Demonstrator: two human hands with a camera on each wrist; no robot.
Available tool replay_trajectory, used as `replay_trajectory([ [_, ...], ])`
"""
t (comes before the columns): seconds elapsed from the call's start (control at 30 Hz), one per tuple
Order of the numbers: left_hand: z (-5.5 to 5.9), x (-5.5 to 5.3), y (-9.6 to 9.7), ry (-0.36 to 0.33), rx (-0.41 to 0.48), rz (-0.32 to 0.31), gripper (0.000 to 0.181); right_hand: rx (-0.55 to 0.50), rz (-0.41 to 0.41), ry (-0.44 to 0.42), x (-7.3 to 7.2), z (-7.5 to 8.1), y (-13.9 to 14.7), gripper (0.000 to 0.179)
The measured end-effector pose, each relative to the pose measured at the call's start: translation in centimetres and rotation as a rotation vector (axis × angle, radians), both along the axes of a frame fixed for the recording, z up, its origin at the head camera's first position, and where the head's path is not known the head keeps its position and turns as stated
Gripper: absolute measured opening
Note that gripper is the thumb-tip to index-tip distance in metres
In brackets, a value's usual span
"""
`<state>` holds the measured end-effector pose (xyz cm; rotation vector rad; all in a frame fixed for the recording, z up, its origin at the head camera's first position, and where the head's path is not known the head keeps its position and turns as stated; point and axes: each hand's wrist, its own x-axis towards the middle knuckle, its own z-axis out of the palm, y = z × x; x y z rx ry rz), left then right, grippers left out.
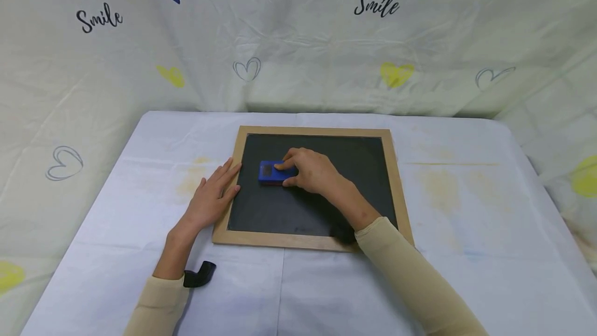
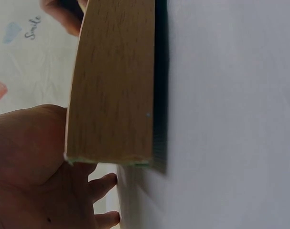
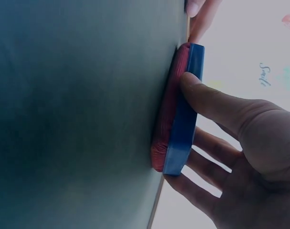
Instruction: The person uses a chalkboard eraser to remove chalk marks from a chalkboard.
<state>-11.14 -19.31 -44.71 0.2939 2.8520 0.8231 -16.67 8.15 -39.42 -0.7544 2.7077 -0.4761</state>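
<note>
A blackboard (image 1: 317, 211) in a wooden frame (image 1: 280, 239) lies flat on the white-covered table. My right hand (image 1: 311, 169) grips a blue chalkboard eraser (image 1: 267, 171) on the left part of the dark surface. In the right wrist view, the eraser's red padded side (image 3: 169, 114) faces the board, with the thumb along one side and the fingers on the other. My left hand (image 1: 211, 198) rests at the frame's left side, its fingers extended and touching the wood. The left wrist view shows the frame's edge (image 2: 111, 86) close up beside that hand (image 2: 30, 157).
A black wrist camera mount (image 1: 200, 275) sticks out at the left cuff. White cloth (image 1: 466, 274) with faint yellow and blue stains covers the table. Behind it hangs a pale curtain (image 1: 317, 30) printed with hearts and the word Smile.
</note>
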Motion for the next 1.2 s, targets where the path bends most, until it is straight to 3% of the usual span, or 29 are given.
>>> replay_trajectory([
  [1.2, 0.5, 0.2, 0.3, -0.002, 0.002, 0.003, 0.060, -0.032, -0.114, 0.053, -3.3, -0.9, -0.2, 0.048],
])
